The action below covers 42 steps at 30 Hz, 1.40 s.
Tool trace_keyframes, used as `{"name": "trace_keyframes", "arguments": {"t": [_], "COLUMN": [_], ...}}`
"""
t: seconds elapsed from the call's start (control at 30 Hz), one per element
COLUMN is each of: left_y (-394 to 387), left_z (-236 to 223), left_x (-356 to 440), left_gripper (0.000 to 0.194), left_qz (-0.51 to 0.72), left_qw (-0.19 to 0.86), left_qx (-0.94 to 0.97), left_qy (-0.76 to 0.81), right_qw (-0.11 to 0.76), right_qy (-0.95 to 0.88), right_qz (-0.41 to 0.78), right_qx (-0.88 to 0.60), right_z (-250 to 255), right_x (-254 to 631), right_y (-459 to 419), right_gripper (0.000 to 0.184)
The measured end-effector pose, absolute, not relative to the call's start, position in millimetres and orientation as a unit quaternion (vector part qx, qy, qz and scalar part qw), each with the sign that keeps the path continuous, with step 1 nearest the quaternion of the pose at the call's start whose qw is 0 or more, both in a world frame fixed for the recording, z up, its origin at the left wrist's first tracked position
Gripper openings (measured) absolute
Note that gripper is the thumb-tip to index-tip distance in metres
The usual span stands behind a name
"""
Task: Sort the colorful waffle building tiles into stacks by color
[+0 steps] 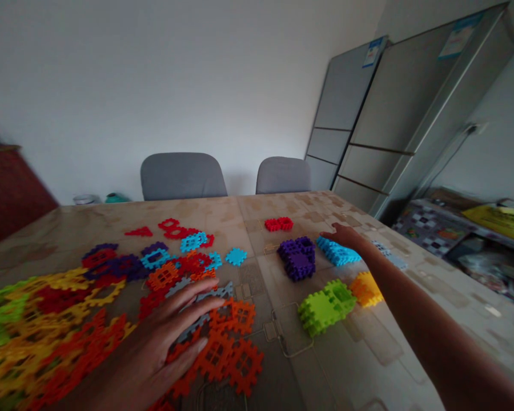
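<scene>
My left hand [163, 342] lies flat with fingers spread on a heap of orange and grey interlocking plastic tiles [229, 345] at the table's near left. My right hand [341, 234] reaches far across the table, fingers stretched out over a stack of light blue tiles [337, 252]. Beside that stack sits a purple tile block [298, 258]. Nearer lie a lime green block [325, 305] and an orange-yellow block [366, 288]. A small red pair of tiles [278, 224] rests farther back.
Loose tiles in yellow, red, purple and blue [68, 297] cover the left of the marbled table [368, 354]. Two grey chairs [182, 176] stand at the far edge. A grey cabinet [389, 125] and a cluttered side table [475, 228] are at the right.
</scene>
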<state>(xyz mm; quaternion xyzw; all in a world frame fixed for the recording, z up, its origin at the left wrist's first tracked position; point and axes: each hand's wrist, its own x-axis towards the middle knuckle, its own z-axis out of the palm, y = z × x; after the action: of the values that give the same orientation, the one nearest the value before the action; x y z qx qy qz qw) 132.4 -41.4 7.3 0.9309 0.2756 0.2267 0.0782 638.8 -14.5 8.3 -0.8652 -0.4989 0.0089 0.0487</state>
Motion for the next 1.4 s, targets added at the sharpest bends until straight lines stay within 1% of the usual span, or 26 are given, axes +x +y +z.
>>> {"name": "trace_keyframes", "arguments": {"t": [0.2, 0.63, 0.83, 0.97, 1.1, 1.27, 1.4], "left_y": [-43, -39, -41, -40, -38, -38, -41], "left_z": [3, 0, -4, -6, -7, -7, -3], "left_x": [129, 122, 122, 119, 117, 118, 117], "left_gripper": [0.042, 0.041, 0.043, 0.040, 0.040, 0.040, 0.040], "left_qz": [0.234, 0.246, 0.246, 0.237, 0.244, 0.249, 0.242], "left_qw": [0.083, 0.082, 0.123, 0.109, 0.097, 0.110, 0.113], "left_qx": [0.929, 0.926, 0.918, 0.923, 0.925, 0.920, 0.920], "left_qy": [0.274, 0.275, 0.285, 0.283, 0.274, 0.281, 0.288], "right_qw": [0.012, 0.009, -0.027, -0.044, -0.045, -0.034, -0.031], "right_qy": [-0.489, -0.470, -0.450, -0.432, -0.426, -0.435, -0.443], "right_qz": [0.023, 0.014, 0.020, 0.017, 0.010, 0.011, 0.015], "right_qx": [-0.872, -0.882, -0.893, -0.901, -0.903, -0.900, -0.896], "right_z": [5, 16, 14, 17, 24, 28, 31], "right_x": [628, 628, 609, 601, 602, 607, 618], "right_y": [-15, -15, -14, -18, -20, -17, -18], "right_gripper": [0.036, 0.039, 0.039, 0.039, 0.038, 0.039, 0.033]}}
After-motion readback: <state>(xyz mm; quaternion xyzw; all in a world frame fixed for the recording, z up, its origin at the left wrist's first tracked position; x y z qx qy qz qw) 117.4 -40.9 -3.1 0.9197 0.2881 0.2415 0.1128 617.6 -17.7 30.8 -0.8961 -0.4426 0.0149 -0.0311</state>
